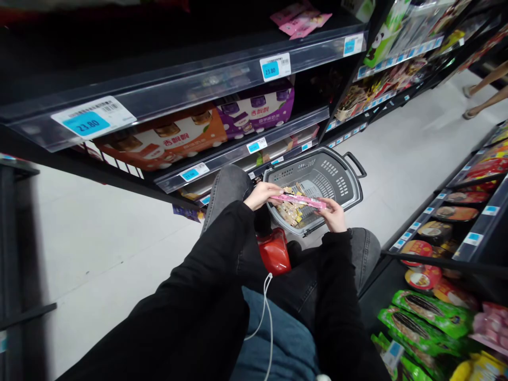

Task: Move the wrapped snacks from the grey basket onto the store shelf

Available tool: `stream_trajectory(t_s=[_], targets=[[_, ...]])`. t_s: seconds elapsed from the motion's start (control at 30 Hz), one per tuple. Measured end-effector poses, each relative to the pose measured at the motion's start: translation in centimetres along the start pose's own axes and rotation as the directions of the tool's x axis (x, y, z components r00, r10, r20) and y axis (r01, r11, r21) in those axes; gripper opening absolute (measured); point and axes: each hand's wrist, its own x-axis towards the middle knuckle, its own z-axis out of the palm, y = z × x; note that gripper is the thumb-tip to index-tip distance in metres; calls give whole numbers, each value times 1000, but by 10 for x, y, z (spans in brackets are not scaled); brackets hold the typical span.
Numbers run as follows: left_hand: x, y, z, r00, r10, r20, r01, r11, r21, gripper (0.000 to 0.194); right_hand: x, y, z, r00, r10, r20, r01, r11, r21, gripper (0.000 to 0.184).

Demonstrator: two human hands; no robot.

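A thin pink packet [299, 199] is stretched between my two hands, seen nearly edge-on. My left hand [263, 195] pinches its left end, and my right hand [333, 214] grips the right end. Directly beneath stands a grey plastic shopping basket [353, 182] on the floor, with several small yellow and beige packets [291, 213] at its near left side. On the upper shelf lie similar pink packets [304, 18], apart from my hands. What the pink packet contains I cannot make out.
Black shelving [166, 74] rises in front, carrying an orange drink carton [170, 137] and a purple drink carton [257, 111]. At right, another shelf holds green snack bags [428, 323]. A red object [274, 253] sits between my legs. A person's legs [490, 87] show far right in the aisle.
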Motion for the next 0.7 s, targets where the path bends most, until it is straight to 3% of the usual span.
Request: stream_trajectory(t_s=[0.1, 0.2, 0.43, 0.7], targets=[[-1, 2, -1, 997, -78, -25, 77, 996, -45, 16, 0, 1, -3, 1000, 23, -13, -23, 998, -60, 39], [-1, 3, -1, 992, -126, -13, 125, 990, -67, 13, -1, -1, -4, 998, 69, 9, -69, 998, -14, 36], [0, 3, -4, 990, -141, -18, 140, 989, -51, 13, -3, -4, -4, 989, 145, 34, -147, 988, 44, 31], [-1, 3, -3, 991, -130, 26, 131, 990, -52, 17, -2, 0, -5, 992, 122, 0, -122, 992, -5, 24]])
